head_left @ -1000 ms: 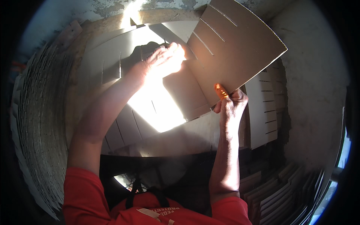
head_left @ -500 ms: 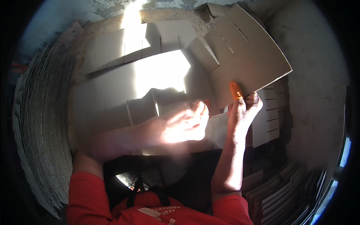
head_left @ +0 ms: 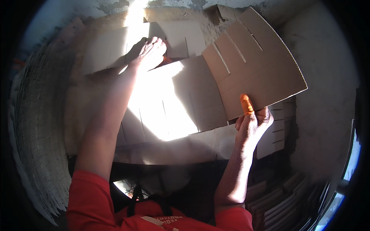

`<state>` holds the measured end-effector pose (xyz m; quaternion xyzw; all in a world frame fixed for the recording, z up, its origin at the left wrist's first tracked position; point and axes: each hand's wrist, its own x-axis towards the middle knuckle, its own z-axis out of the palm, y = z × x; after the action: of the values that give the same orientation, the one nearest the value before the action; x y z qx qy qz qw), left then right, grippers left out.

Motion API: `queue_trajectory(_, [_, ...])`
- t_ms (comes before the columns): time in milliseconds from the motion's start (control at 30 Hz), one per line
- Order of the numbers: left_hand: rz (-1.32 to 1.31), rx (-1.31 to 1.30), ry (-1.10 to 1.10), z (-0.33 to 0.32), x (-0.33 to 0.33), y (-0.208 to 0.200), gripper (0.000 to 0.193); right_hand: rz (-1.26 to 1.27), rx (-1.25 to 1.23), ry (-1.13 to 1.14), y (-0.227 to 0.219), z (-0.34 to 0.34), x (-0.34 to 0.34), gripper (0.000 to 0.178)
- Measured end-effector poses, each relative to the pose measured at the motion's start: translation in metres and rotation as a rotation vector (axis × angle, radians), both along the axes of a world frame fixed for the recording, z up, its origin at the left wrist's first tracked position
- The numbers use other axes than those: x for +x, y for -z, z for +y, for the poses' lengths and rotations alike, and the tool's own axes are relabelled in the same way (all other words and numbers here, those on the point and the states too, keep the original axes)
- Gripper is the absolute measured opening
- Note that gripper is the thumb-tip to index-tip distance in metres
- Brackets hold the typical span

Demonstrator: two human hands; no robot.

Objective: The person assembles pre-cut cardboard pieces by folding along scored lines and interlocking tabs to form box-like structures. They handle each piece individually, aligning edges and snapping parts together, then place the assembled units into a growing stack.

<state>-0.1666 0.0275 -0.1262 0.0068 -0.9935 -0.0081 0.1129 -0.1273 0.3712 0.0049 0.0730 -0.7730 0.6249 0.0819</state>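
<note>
Hands [head_left: 254, 121] are apart, left [head_left: 152, 52] stretched farther forward.

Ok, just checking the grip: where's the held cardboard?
Upper right in the head view: the held cardboard sits right of the sunlit sheet, lower edge in the right hand.

A: What is the room like?

B: Worn. The far wall [head_left: 162, 4] is pale and bluish with rough grey patches, like peeling paint. The right wall [head_left: 325, 88] is plain, grey-beige and smudged.

A: Any furniture?

B: A desk [head_left: 181, 14], its tan top scuffed and speckled near the far wall. Below its near edge lies deep shadow [head_left: 198, 179].

A: And the light?

B: A hard white beam [head_left: 136, 13] hits the far wall and spreads over the desk. At lower right glows a bluish strip [head_left: 355, 161]; window or doorway, I cannot tell.
</note>
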Motion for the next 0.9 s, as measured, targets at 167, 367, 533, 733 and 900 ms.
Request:
queue_trajectory(167, [-0.219, 0.172, -0.022, 0.012, -0.012, -0.031, 0.024, -0.016, -0.079, 0.062, -0.005, -0.005, 0.002, 0.019])
queue_trajectory(367, [0.051, 0.452, 0.011, 0.023, -0.001, -0.035, 0.023, -0.016, -0.103, 0.068, -0.002, -0.005, 0.002, 0.026])
queue_trajectory(533, [-0.007, 0.508, 0.073, 0.009, -0.009, -0.030, 0.017, -0.026, -0.129, 0.053, -0.003, -0.005, 0.004, 0.028])
queue_trajectory(733, [0.423, 0.217, 0.220, 0.018, -0.015, -0.034, 0.020, -0.056, -0.168, 0.049, -0.003, -0.006, 0.006, 0.009])
queue_trajectory(900, [0.591, 0.034, 0.323, 0.035, -0.021, -0.073, 0.028, -0.062, -0.177, 0.013, 0.001, -0.003, 0.005, 0.014])
